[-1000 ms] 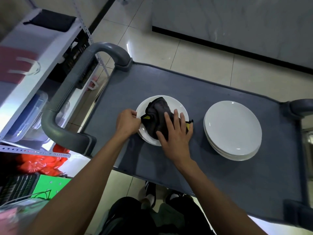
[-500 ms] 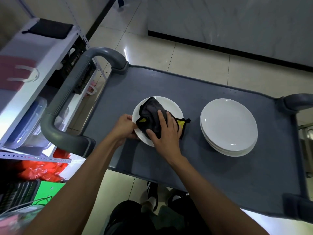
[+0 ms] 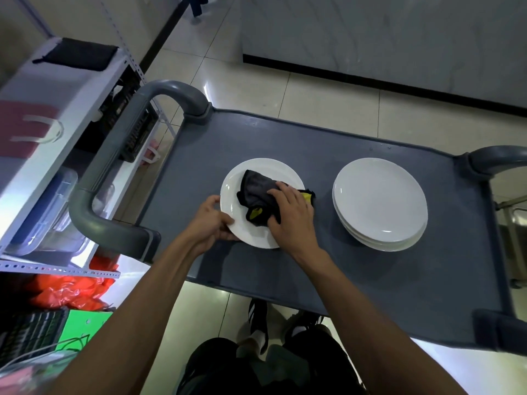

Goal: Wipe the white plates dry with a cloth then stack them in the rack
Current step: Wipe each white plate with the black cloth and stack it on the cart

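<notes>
Right hand (image 3: 293,215) flat on the dark cloth (image 3: 258,192), fingers spread and pressing down, so that the cloth rubs the plate face and does not bunch. Cloth crumpled, with a yellow corner showing just under the fingers and another past the knuckles, lying on the near and right part of the white plate (image 3: 242,223).

Left hand (image 3: 212,219) on the near-left rim of the same plate, thumb on top of the rim and fingers curled under it; probably to keep the plate from turning or sliding under the wiping. Plate flat on the grey cart top (image 3: 370,280), directly under both hands.

Away from the grip, on the right: a stack of white plates (image 3: 379,203), well apart from the wiped one, untouched. Impossible to tell whether these are wet or already dried.

Further left of the holding hand: the cart handle (image 3: 114,172), and beyond it a metal shelf unit (image 3: 57,138) with boxes. No plate rack plainly recognisable here.

Judged step: wiping in progress, stacking not yet begun.
</notes>
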Demonstrator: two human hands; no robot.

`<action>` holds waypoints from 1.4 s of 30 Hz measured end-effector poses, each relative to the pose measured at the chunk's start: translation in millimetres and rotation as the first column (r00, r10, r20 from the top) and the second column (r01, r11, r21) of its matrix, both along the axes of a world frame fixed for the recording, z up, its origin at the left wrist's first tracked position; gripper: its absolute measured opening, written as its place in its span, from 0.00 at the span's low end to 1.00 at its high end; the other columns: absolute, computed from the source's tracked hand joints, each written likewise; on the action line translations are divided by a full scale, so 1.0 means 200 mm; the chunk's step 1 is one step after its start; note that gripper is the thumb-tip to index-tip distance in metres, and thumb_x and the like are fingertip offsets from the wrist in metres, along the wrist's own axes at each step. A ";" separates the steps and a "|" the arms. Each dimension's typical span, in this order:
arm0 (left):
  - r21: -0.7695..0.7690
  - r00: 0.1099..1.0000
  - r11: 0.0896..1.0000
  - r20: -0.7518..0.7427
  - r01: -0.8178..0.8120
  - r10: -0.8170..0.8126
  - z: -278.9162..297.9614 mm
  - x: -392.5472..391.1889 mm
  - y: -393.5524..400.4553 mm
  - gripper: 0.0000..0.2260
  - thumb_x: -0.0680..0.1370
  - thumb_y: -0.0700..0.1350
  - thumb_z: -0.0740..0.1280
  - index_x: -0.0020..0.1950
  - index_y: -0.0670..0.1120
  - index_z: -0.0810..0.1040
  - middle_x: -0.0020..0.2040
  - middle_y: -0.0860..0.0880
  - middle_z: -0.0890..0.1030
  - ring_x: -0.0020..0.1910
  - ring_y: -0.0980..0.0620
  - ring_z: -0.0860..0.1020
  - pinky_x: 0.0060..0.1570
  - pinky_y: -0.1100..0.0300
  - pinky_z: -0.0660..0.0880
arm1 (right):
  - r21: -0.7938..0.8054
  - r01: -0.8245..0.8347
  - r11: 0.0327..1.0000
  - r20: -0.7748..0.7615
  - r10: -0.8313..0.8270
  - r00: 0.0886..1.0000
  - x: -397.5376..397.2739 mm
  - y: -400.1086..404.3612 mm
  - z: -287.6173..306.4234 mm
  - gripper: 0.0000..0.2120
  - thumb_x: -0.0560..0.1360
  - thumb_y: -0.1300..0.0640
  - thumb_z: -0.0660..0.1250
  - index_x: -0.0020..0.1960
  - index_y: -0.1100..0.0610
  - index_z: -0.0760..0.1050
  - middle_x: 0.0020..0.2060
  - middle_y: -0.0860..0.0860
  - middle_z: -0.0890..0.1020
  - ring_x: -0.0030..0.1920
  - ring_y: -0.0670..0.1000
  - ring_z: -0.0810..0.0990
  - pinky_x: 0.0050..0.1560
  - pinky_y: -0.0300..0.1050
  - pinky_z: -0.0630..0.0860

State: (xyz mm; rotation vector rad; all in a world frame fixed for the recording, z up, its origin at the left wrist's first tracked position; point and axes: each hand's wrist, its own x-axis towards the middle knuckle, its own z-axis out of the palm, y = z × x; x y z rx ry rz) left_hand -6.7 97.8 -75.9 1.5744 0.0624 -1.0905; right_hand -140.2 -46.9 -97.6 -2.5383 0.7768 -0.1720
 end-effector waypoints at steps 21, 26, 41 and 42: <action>-0.151 0.990 0.982 0.103 0.115 -0.100 0.20 -0.04 -0.11 0.21 0.70 0.23 0.60 0.55 0.40 0.82 0.46 0.39 0.83 0.41 0.39 0.82 0.33 0.50 0.80 | -0.150 -0.097 0.984 0.105 0.113 0.988 0.06 -0.04 0.25 0.28 0.80 0.56 0.62 0.78 0.42 0.63 0.78 0.53 0.62 0.75 0.59 0.62 0.68 0.65 0.65; -0.219 0.980 0.963 0.153 0.156 -0.124 0.29 -0.05 -0.23 0.21 0.71 0.24 0.62 0.54 0.43 0.84 0.49 0.39 0.85 0.44 0.37 0.84 0.36 0.46 0.81 | -0.251 -0.002 0.968 0.133 0.037 0.990 0.08 -0.22 0.43 0.27 0.80 0.55 0.61 0.77 0.42 0.63 0.79 0.51 0.61 0.76 0.58 0.60 0.69 0.64 0.62; -0.376 0.994 0.926 0.104 0.014 0.028 0.46 -0.28 -0.77 0.20 0.72 0.26 0.61 0.55 0.44 0.82 0.48 0.43 0.84 0.44 0.39 0.81 0.41 0.39 0.82 | -0.187 0.327 0.927 0.180 -0.295 0.939 -0.33 -0.67 0.60 0.27 0.79 0.57 0.64 0.76 0.42 0.65 0.77 0.51 0.64 0.73 0.58 0.61 0.66 0.64 0.65; -0.382 0.994 0.924 0.100 0.005 0.037 0.47 -0.30 -0.81 0.21 0.72 0.26 0.60 0.55 0.45 0.82 0.47 0.43 0.84 0.44 0.39 0.81 0.40 0.40 0.82 | -0.182 0.332 0.926 0.174 -0.302 0.937 -0.37 -0.67 0.59 0.27 0.79 0.57 0.64 0.76 0.42 0.65 0.77 0.51 0.64 0.73 0.58 0.61 0.66 0.64 0.66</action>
